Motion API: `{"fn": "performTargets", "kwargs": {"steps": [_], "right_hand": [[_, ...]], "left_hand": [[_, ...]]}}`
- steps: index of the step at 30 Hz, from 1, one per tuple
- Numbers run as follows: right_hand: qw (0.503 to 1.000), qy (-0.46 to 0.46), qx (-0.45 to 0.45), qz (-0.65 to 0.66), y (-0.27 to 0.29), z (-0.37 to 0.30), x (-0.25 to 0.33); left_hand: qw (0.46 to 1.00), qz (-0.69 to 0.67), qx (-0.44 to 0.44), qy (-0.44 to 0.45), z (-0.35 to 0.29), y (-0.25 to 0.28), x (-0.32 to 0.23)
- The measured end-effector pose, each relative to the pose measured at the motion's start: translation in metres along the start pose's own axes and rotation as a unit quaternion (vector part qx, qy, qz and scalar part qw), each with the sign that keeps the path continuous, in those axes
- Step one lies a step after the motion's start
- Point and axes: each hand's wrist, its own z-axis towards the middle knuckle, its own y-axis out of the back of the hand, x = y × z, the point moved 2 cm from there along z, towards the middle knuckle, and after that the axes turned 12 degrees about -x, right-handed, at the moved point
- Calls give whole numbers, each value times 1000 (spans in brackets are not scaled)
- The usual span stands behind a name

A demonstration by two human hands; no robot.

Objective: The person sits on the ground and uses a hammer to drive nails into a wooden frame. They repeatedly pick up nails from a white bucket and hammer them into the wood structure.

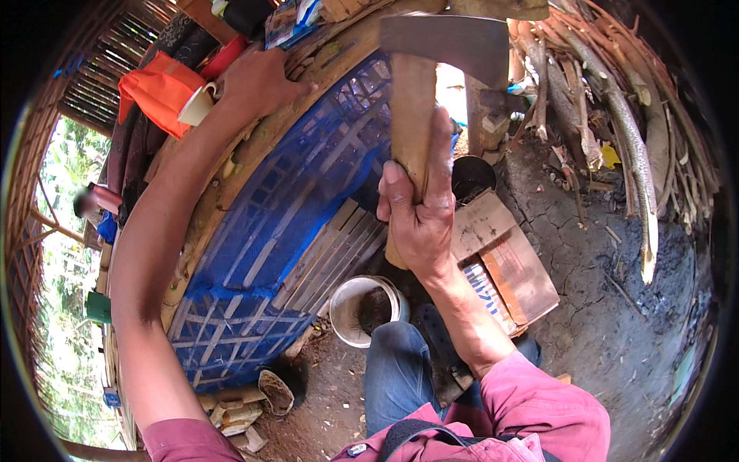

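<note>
My right hand [419, 223] is wrapped round the wooden handle of a hatchet [413, 108], its thumb and one finger lying along the wood. The broad dark blade is raised at the top of the handle and slightly blurred. My left hand [258, 81] is stretched out over a wooden ledge [202, 223], with the thumb spread away and the other fingertips partly hidden; nothing shows in its grasp. Just beside my left wrist are a pale cup [197, 106] and an orange cloth or bag [158, 88].
Blue netting over slats [269, 223] hangs below the ledge. A white bucket [362, 312] and an open cardboard box [508, 269] stand on the dirt floor near my knees. Several long sticks [623, 108] are piled at the far right.
</note>
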Motion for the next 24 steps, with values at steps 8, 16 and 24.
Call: {"fn": "performTargets", "kwargs": {"steps": [8, 16, 24], "right_hand": [[993, 103, -52, -35, -4, 20, 4], [989, 135, -4, -50, -5, 24, -1], [995, 17, 70, -66, 0, 33, 12]], "left_hand": [[999, -2, 30, 16, 5, 1, 3], [997, -28, 53, 38, 0, 11, -4], [997, -37, 52, 49, 0, 14, -6]]}}
